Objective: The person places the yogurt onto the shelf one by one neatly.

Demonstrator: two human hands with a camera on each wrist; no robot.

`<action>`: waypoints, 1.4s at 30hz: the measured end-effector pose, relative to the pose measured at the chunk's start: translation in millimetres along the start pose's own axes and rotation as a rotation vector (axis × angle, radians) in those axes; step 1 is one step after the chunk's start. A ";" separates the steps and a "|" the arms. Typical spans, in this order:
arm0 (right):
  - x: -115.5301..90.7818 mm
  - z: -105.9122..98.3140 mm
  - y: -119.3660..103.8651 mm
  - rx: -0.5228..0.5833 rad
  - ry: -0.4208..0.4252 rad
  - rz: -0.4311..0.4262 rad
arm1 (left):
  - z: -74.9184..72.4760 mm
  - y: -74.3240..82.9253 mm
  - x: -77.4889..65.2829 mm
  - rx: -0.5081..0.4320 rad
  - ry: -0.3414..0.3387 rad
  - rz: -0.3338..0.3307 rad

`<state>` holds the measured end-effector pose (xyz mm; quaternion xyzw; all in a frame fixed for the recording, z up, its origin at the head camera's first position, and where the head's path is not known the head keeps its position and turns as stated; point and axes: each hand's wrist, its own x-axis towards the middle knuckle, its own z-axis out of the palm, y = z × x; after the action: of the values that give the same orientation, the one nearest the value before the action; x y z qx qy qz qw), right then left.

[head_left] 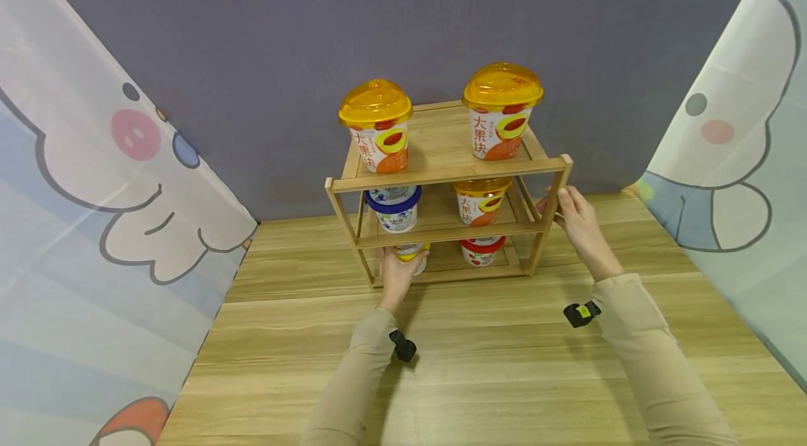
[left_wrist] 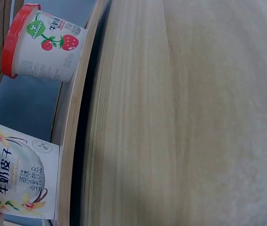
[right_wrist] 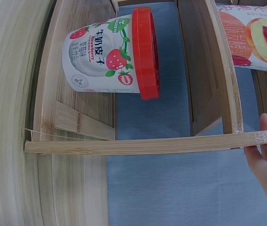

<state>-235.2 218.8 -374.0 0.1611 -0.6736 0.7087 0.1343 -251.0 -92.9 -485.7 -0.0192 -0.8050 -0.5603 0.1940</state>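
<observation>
A three-tier wooden rack (head_left: 450, 181) stands against the back wall. On its bottom tier, at the left, my left hand (head_left: 396, 276) holds a white yogurt cup (left_wrist: 18, 172) with a yellow lid. Much of that cup is hidden behind the hand in the head view; its vanilla-flower label shows in the left wrist view. My right hand (head_left: 578, 216) grips the rack's right front post (right_wrist: 171, 143), fingers and thumb on either side of it. A red-lidded strawberry cup (right_wrist: 105, 54) stands on the bottom tier at the right.
Two orange-lidded fruit cups, left (head_left: 381, 131) and right (head_left: 502, 113), stand on the top tier. The middle tier bears a blue-lidded cup (head_left: 398, 211) and another orange-lidded fruit cup (head_left: 480, 202). The wooden table (head_left: 485, 362) extends in front; cartoon-printed curtains (head_left: 82, 152) hang at both sides.
</observation>
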 end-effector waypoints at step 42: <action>-2.9 2.1 -5.3 -0.008 -0.016 -0.008 | -16.8 3.6 -11.5 0.112 -0.054 0.014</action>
<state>-230.3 217.1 -370.2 0.1691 -0.6768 0.7041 0.1325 -234.6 -104.7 -481.3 -0.0291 -0.8399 -0.5124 0.1767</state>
